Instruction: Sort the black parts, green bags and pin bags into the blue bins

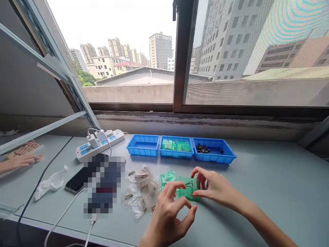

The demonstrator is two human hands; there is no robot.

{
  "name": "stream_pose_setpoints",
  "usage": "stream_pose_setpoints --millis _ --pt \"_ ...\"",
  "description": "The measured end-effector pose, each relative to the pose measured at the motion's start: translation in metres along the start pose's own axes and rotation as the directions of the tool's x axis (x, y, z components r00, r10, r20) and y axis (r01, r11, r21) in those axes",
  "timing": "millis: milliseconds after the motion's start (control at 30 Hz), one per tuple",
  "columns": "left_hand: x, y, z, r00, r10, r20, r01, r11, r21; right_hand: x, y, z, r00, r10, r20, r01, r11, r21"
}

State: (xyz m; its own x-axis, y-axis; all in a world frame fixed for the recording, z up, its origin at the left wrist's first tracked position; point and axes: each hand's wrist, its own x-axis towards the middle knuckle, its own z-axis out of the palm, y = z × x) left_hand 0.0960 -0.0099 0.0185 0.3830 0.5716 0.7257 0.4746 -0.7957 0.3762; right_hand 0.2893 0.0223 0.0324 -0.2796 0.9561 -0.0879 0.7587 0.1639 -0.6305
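A small green plastic bag (185, 192) with thin dark metal pieces inside is at the front middle of the table. My right hand (218, 188) has its thumb and curved fingers around the bag's right edge. My left hand (171, 214) is nearer to me, its thumb and fingers bent but apart, with nothing between them. It hides part of the bag's left side. Another green bag (168, 177) lies just behind. To the left is a pile of clear plastic bags (137, 207) holding brownish metal pieces.
Three blue bins stand in a row: a left bin (142, 151), a middle bin (177, 154) with green bags, and a right bin (216, 157) with small black parts. A power strip (117, 137), phone (74, 180), cables and crumpled tissue (51, 183) lie left. Another person's hand (22, 161) is far left.
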Motion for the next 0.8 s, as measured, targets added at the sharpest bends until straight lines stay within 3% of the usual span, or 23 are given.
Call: stream_pose_setpoints --millis 233,500,800 --pt "0.001 -0.001 0.002 0.999 0.031 0.015 -0.031 0.999 0.014 -0.006 -0.007 0.008 0.986 -0.164 -0.013 0.165 0.985 0.048" --pt "0.004 -0.001 0.005 0.999 0.054 0.007 -0.054 0.999 0.004 -0.007 -0.012 0.024 0.955 -0.296 0.017 0.293 0.931 -0.219" --pt "0.002 0.000 0.002 0.999 0.008 0.035 -0.009 1.000 0.028 -0.006 -0.008 0.021 0.956 -0.293 0.011 0.285 0.918 -0.276"
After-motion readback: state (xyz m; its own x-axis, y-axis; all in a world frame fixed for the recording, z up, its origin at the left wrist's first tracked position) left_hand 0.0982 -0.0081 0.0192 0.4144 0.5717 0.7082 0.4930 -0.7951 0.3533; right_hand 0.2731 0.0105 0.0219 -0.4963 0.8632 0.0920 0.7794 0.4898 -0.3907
